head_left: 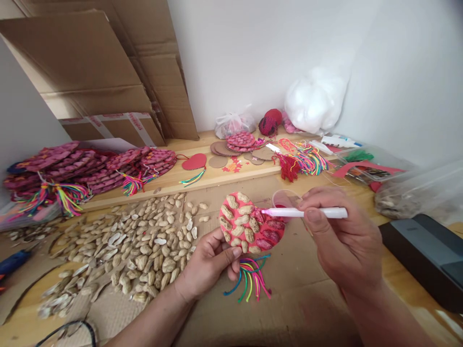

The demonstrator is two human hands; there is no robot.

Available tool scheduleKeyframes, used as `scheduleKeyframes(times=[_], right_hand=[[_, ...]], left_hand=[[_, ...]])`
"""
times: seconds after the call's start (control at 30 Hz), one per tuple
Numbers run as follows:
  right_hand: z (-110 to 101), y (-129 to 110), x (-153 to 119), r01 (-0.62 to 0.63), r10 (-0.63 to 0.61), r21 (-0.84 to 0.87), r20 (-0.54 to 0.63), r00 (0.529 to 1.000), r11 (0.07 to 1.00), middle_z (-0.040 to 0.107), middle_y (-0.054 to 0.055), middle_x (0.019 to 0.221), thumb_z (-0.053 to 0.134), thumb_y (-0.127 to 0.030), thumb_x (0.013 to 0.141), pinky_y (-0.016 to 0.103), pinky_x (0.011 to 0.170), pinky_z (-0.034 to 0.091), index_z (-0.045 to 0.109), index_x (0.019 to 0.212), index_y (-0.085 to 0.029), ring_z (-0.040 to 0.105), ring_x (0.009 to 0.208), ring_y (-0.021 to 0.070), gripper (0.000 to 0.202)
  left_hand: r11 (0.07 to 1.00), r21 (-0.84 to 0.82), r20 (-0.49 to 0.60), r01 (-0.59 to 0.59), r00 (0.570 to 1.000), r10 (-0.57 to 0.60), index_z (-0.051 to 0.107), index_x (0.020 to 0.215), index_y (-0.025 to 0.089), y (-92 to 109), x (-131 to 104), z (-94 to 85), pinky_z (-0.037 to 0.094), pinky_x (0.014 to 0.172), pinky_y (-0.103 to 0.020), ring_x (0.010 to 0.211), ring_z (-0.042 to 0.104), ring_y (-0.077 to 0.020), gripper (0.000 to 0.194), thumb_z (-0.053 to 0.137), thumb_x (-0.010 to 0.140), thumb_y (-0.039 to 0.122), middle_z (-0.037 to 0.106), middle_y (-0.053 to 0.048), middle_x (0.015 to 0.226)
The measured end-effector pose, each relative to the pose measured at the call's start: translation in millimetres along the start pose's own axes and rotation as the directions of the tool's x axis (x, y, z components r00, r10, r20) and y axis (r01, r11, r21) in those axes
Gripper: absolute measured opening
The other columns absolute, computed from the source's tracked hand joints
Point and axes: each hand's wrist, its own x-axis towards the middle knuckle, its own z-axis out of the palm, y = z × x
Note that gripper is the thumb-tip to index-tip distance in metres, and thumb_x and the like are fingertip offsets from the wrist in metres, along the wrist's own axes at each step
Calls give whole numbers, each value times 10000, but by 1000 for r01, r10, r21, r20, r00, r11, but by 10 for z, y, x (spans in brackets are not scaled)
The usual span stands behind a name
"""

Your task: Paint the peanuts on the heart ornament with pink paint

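Observation:
My left hand (213, 260) is closed on the lower left edge of a red heart-shaped piece (236, 198) covered with peanut shells. Several shells on its right side are coloured dark pink, while those on the left keep their plain tan. A colourful cord tassel (251, 277) hangs below the heart. In my right hand (336, 236) is a white paintbrush-like pen (289, 212), held level. Its pink tip touches or nearly touches a shell near the top middle of the heart. Behind the heart and pen stands a small clear cup (284, 197), partly hidden.
Loose peanuts (144, 250) cover the cardboard on the left. Finished-looking pink pieces (68, 168) are stacked behind them. A plain red heart (194, 162) and yarn tassels (311, 159) lie on the back ledge. A dark grey box (427, 260) stands right; a blue glue gun (14, 262) lies far left.

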Motion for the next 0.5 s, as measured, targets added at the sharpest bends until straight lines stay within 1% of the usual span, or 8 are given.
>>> scheduleKeyframes(times=[0.07, 0.2, 0.37, 0.5], right_hand=[[-1, -4, 1, -1, 1, 13, -9, 1000, 1000, 645, 11, 862, 598, -140, 907, 361, 864, 480, 647, 938, -251, 608, 897, 178, 125], [9, -4, -3, -17, 19, 20, -73, 997, 1000, 634, 10, 870, 604, -158, 909, 365, 873, 488, 650, 934, -257, 612, 890, 176, 111], [8, 7, -7, -22, 23, 17, -26, 999, 1000, 646, 18, 887, 607, -151, 904, 358, 842, 496, 654, 949, -261, 620, 895, 185, 128], [-2, 2, -1, 4, -4, -3, -26, 1000, 1000, 638, 12, 855, 596, -138, 903, 363, 854, 480, 645, 926, -252, 609, 882, 181, 126]], left_hand=[[1000, 4, -2, -1, 1000, 1, 644, 901, 156, -7, 1, -4, 446, 422, -157, 422, 565, -82, 286, 798, 827, 386, 658, 13, 564], [1000, 13, -3, 0, 1000, 0, 649, 930, 156, -27, 4, -17, 458, 429, -163, 430, 561, -85, 286, 789, 835, 386, 658, 9, 572], [1000, 24, 10, -15, 1000, 14, 651, 932, 156, -35, 5, -29, 442, 425, -150, 430, 565, -80, 262, 780, 848, 368, 661, 8, 575], [1000, 17, 7, -21, 1000, 21, 645, 924, 163, -43, 10, -35, 463, 430, -159, 439, 571, -85, 245, 776, 853, 358, 662, 8, 595]])
